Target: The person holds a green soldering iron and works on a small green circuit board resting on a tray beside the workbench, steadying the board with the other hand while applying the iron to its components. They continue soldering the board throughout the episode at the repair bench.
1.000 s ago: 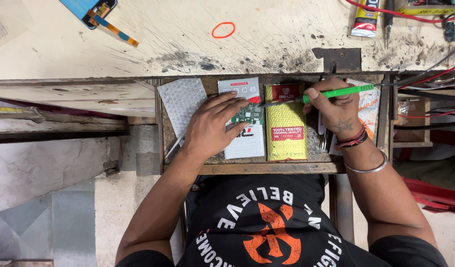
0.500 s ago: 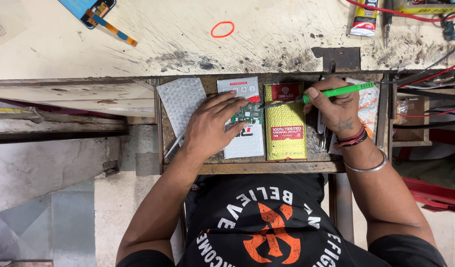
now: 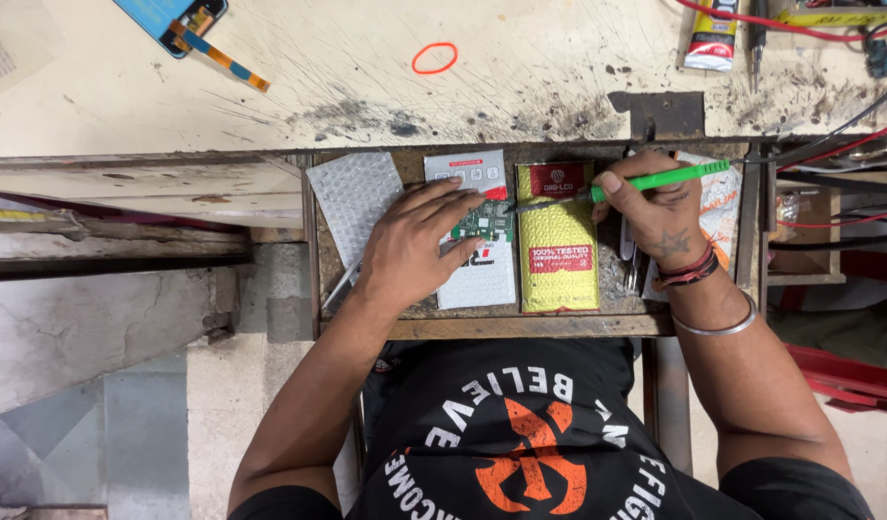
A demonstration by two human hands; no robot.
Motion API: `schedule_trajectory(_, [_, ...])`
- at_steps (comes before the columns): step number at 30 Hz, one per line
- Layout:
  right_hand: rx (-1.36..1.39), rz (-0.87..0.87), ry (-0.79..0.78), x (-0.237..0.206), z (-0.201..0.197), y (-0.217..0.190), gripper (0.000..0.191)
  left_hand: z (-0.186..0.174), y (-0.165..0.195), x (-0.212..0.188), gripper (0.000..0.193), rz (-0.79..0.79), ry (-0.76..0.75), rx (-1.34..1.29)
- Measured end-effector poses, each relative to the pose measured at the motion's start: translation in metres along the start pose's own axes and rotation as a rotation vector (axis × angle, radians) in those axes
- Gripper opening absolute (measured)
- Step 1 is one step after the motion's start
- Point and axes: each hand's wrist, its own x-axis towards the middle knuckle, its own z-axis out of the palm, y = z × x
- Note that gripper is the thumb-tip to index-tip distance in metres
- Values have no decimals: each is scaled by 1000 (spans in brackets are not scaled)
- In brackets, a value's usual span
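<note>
The left hand [image 3: 419, 246] lies flat in an open drawer [image 3: 366, 323] below the counter [image 3: 521, 77], fingers spread and pressing down on a small green circuit board [image 3: 484, 221]. The board rests on a white packet [image 3: 477, 265], just beside a yellow padded packet [image 3: 556, 241] with red labels. The right hand [image 3: 655, 207] is closed around a green-handled tool [image 3: 660, 179], held like a pen; its dark metal tip points left and seems to meet the board's right edge, though the contact is too small to confirm. A sheet of bubble wrap [image 3: 352, 197] lies at the drawer's left end. Up on the scuffed counter sit a red rubber band [image 3: 434, 58], a blue phone part with an orange ribbon cable [image 3: 174, 14], and a yellow tube [image 3: 710, 34].
</note>
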Motion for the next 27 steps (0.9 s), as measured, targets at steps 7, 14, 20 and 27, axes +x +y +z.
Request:
schedule_trajectory(7, [-2,4,-10,0,1,0,5,0,1,0,48,-1,6,0])
schedule_trajectory(14, [-23,-3,-4,0,2,-3,5,0,-1,0,49,-4,-11,-2])
schedule_trajectory(20, [-25,-1,25,-2,2,-3,6,4,0,-1,48,-9,-9,13])
schedule_trajectory(27, [-8,-9,19,0,4,-2,6,1,-1,-1,48,3,-3,-1])
